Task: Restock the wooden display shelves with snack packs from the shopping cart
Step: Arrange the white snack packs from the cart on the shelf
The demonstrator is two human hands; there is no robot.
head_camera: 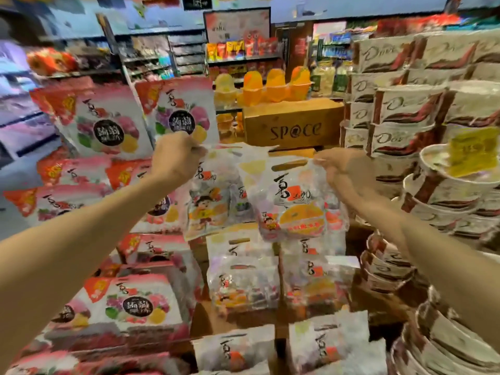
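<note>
Shop aisle, stepped wooden shelves crowded with stock; landmark is the crate [293, 125] marked SPACE at the centre back. Left hand [174, 158] pinches the top edge of one clear pack [213, 201] below and left of the crate; right hand [343, 169] pinches the top edge of a second pack [295, 201], below the crate. Both packs hang upright and overlap, held by their seals, likely so the bottoms can drop onto a shelf face-out. Cart not in view. Below the crate, further down, two columns of like packs [243, 282] stand in rows; a dark gap of bare shelf [357, 239] lies to their right, the probable open slot. Left of the crate, red-cornered bags [108, 123] lean upright. Right of it, white box stacks [392, 85] and bowl stacks [443, 201] press close to the right forearm, so room that side is tight. Orange cups [276, 87] sit above the crate.
</note>
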